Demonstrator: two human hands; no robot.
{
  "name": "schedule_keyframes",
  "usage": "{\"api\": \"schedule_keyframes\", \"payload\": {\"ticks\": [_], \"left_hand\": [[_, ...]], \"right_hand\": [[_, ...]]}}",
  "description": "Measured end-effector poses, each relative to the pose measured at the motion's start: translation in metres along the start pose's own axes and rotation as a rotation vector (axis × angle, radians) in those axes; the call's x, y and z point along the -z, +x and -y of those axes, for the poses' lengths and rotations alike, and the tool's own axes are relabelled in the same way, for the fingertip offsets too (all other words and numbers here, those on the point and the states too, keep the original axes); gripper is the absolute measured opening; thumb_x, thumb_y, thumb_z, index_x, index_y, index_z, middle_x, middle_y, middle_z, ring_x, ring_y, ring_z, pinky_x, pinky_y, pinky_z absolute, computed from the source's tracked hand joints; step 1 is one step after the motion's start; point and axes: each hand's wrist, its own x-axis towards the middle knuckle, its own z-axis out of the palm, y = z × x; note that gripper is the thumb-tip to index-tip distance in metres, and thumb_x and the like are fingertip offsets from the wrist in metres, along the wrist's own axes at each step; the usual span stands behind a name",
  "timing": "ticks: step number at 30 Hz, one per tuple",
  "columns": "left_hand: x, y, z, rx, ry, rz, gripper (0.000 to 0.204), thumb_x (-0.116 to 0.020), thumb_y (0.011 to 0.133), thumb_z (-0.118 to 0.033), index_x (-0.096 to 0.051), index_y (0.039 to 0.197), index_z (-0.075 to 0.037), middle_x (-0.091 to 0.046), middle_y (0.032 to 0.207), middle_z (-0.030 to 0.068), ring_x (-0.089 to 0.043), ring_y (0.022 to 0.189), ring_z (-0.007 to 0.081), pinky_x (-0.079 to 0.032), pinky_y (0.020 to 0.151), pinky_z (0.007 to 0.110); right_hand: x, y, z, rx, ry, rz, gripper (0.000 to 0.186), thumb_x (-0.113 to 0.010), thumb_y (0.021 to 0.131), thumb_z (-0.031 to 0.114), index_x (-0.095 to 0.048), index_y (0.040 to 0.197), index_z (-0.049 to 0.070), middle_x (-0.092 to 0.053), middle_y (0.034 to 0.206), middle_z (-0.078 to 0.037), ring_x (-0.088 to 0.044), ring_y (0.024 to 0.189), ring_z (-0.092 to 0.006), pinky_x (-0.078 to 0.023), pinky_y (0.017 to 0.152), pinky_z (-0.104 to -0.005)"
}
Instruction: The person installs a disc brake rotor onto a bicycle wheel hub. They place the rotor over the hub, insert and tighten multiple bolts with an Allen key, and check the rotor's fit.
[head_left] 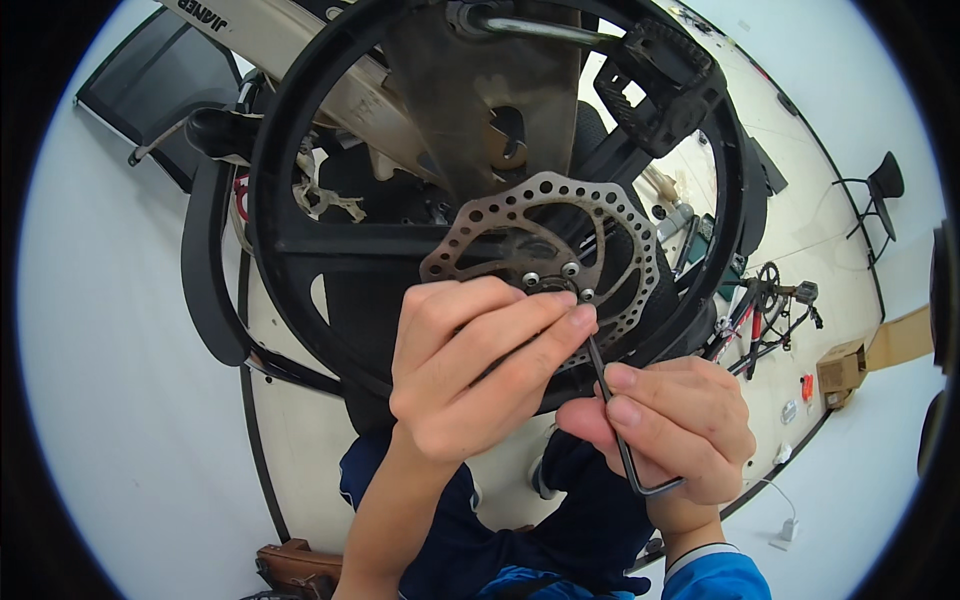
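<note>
Fingers of the left hand (470, 365) pinch at the bolts in the centre of the brake disc (545, 250), steadying the hex key (615, 420), which the right hand (670, 430) at four o'clock grips closed for leverage.

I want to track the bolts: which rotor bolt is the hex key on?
The bolt hidden under the left hand fingers; the hex key runs up to it, while the other bolts on the brake rotor stand exposed.

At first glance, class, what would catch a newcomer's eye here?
Centre frame, a rusty perforated metal brake disc sits on a black bicycle wheel. Just below, the left hand pinches at the disc's hub bolts, while the right hand grips a dark L-shaped hex key.
</note>
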Motion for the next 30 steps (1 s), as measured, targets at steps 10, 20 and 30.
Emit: {"api": "schedule_keyframes", "payload": {"ticks": [10,20,30], "left_hand": [[0.007,0.006,0.006,0.058,-0.044,0.128,0.028,-0.083,0.066,0.006,-0.080,0.094,-0.001,-0.076,0.090,0.0079,-0.066,0.085,0.0248,-0.053,0.071,0.031],[0.007,0.003,-0.001,0.161,-0.088,0.105,0.038,-0.069,0.064,0.010,-0.080,0.097,-0.003,-0.076,0.094,0.0060,-0.067,0.085,0.0232,-0.051,0.078,0.031],[0.014,0.013,-0.009,0.157,-0.102,0.202,0.040,-0.067,0.063,0.009,-0.078,0.101,0.003,-0.077,0.104,0.0125,-0.069,0.093,0.0295,-0.056,0.082,0.036]], "right_hand": [[-0.005,0.000,-0.013,-0.048,-0.044,-0.054,0.040,-0.096,0.072,0.014,-0.069,0.102,0.009,-0.077,0.095,-0.008,-0.076,0.081,-0.0203,-0.060,0.068,-0.0285],[-0.013,0.002,-0.020,-0.007,0.001,-0.169,0.033,-0.094,0.071,0.005,-0.076,0.097,0.005,-0.078,0.094,-0.011,-0.075,0.075,-0.0210,-0.063,0.065,-0.0285],[-0.018,0.004,-0.026,0.012,0.070,-0.211,0.030,-0.094,0.071,0.001,-0.075,0.095,0.002,-0.078,0.091,-0.015,-0.077,0.079,-0.0214,-0.063,0.069,-0.0276]]}}
